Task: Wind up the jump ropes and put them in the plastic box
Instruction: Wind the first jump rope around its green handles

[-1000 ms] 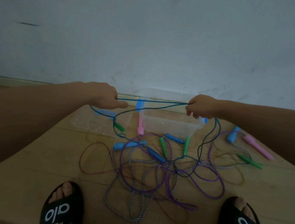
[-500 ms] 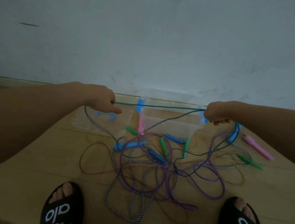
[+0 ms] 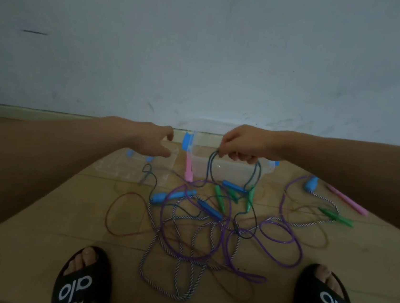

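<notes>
A second ago both hands held the dark blue rope (image 3: pixel 211 164) stretched taut between them above the plastic box (image 3: pixel 229 169); now only the right hand (image 3: pixel 241 144) grips it, and the cord hangs from that fist in slack loops over the box front. The left hand (image 3: pixel 154 140) has let go and is open with its fingers spread, while the freed stretch of cord has dropped to the floor at its 6 o'clock. The right hand has also moved in toward 9 o'clock, above the box.
</notes>
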Motion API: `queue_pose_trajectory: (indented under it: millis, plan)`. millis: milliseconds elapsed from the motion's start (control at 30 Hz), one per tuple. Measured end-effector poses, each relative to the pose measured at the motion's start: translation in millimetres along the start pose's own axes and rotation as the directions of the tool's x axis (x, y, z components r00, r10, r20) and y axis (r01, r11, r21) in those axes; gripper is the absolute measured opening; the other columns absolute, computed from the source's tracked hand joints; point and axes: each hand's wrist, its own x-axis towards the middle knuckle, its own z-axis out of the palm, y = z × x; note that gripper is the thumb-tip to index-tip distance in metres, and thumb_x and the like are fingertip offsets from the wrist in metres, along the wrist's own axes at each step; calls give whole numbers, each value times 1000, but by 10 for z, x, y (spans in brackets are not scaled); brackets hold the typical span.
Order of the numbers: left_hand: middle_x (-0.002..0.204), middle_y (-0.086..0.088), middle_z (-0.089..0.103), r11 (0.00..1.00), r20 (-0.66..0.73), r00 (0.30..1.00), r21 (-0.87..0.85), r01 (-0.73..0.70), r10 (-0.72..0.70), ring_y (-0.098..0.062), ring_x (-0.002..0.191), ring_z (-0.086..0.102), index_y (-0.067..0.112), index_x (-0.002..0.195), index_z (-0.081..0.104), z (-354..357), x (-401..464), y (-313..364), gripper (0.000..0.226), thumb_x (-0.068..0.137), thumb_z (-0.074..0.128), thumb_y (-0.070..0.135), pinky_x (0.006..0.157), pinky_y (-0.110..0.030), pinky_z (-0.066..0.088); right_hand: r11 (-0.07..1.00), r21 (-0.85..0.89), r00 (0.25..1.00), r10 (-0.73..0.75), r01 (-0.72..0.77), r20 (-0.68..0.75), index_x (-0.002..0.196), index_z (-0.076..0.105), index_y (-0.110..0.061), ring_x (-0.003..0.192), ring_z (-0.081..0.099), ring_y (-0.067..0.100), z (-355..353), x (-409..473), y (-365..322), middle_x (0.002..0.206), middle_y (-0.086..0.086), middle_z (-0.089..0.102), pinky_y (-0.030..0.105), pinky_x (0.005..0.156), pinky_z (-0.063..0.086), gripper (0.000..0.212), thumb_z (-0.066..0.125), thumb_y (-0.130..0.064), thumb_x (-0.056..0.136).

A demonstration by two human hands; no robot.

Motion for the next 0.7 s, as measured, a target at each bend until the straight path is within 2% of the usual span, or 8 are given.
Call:
queue_pose_trajectory:
  millis: [100,233,300,367,433,533,633,700]
  plan:
    - [124,1,58,967,1,991,-216,-132,135,-20,110,58,31,142,33,-8,-21,243,62,90,63,47,97,-36,45,997,29,996,-76,77,-49,92,69,-7,52,46,14,66,-3,-131,67,2,59,26,46,39,13,64,-18,89]
    - [128,8,51,854,-43,968,-463,-238,247,-14,117,54,34,142,34,-18,-2,483,71,83,72,46,97,-31,43,982,146,992,-112,119,-61,99,67,-7,55,50,15,99,-31,-188,74,6,62,28,49,42,12,64,-12,89]
    - [124,6,59,844,-78,960,-460,-275,270,-13,112,58,30,134,45,-10,26,531,58,84,71,44,96,-31,46,964,240,992,-100,115,-71,100,67,-6,55,51,15,94,-42,-216,73,7,63,27,48,43,12,62,-8,89]
    - [110,4,68,849,-112,954,-436,-298,277,-11,103,62,24,118,59,-14,25,565,35,88,66,42,87,-28,47,934,344,994,-80,101,-74,96,67,-8,57,56,15,76,-41,-235,75,7,66,28,51,46,10,61,-6,89]
    - [95,1,74,833,-144,954,-466,-298,262,-11,93,66,15,105,64,-20,10,592,28,96,55,39,80,-25,47,902,422,996,-61,85,-69,95,66,-10,65,62,15,50,-38,-239,80,7,69,29,58,51,10,60,-6,89]
    - [82,-1,70,867,-207,959,-422,-264,191,-17,83,64,12,98,60,-29,5,580,38,100,42,45,77,-30,47,879,469,995,-45,83,-92,97,64,-10,75,65,16,33,-32,-228,86,7,68,29,64,56,12,62,-4,87]
    - [73,-1,57,913,-241,954,-322,-250,176,-20,69,55,16,82,49,-24,18,506,37,95,51,51,66,-35,44,890,446,991,-35,90,-131,93,62,-8,85,65,19,34,-12,-193,95,14,65,37,76,61,13,64,2,85]
    - [69,1,47,935,-301,937,-245,-255,177,-20,65,46,19,74,40,-32,17,451,37,95,54,45,60,-33,37,913,400,991,-28,80,-133,85,60,-8,88,65,21,45,-9,-173,102,19,66,40,81,60,19,65,9,79]
